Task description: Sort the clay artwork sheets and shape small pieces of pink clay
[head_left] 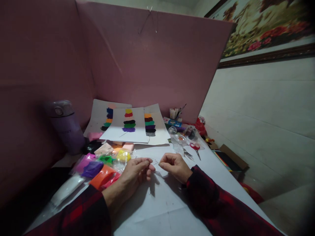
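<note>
bottle (66,129) left of papers (137,136) | packets (101,175) before papers | scissors (196,147) on table (157,213), right of papers | panel (152,65) behind papers

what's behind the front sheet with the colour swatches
Behind the front sheet, a left sheet and a right sheet stick out, both swatched too. Whatever the front one covers can't be seen.

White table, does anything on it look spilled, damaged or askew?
Slightly: the sheets overlap at uneven angles, and small dark specks dot the otherwise white table near the left hand; whether they're stains or crumbs, I can't tell.
</note>
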The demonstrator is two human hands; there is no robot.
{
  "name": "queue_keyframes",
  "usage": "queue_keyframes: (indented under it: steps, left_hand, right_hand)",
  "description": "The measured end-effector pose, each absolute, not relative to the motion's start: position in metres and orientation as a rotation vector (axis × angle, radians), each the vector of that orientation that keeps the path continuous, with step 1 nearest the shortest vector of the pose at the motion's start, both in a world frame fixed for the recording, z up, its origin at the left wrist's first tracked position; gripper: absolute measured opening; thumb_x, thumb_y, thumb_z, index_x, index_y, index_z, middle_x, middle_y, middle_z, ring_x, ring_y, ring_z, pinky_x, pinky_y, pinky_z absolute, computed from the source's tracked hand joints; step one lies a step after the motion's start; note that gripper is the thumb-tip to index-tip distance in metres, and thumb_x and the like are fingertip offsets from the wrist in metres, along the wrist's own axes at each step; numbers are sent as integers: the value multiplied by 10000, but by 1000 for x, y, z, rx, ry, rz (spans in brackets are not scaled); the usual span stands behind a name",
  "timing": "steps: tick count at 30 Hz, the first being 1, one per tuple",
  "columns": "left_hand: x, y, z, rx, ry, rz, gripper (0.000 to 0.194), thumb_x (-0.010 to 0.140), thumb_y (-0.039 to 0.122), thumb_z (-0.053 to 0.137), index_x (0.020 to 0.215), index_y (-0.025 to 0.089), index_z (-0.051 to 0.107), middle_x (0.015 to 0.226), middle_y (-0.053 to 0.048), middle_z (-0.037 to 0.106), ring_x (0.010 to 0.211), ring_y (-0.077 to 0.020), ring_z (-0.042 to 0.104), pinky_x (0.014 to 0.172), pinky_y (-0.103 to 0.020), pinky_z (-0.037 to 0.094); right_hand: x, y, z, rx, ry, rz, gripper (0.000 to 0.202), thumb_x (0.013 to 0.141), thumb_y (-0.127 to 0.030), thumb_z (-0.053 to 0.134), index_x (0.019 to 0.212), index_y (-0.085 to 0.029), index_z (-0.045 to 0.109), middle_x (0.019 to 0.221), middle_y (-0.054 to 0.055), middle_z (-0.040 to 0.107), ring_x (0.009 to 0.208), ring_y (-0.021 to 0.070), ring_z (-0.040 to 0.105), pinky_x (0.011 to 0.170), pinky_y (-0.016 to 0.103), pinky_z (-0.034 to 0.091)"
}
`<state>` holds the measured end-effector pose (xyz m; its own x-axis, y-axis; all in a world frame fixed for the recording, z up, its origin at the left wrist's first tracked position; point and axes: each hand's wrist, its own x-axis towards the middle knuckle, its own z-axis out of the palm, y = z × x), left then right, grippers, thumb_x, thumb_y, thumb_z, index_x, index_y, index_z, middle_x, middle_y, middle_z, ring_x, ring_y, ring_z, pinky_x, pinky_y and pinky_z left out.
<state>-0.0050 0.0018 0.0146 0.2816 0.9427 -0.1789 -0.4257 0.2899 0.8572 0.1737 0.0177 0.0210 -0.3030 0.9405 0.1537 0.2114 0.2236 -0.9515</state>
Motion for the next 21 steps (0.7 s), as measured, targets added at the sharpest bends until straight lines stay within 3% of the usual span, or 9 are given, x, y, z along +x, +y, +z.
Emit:
queue_keyframes:
  steps: [21]
  left_hand:
    - [-4, 1, 15, 789, 805, 1053, 90, 821, 103, 558, 897, 61, 581, 686, -76, 638, 487, -81, 514, 443, -187, 435]
  right_hand:
    - [172, 16, 20, -1094, -1714, 1079, 159, 670, -286, 587, 609, -149, 532, 525, -38, 422, 497, 87, 346, 485, 242, 260]
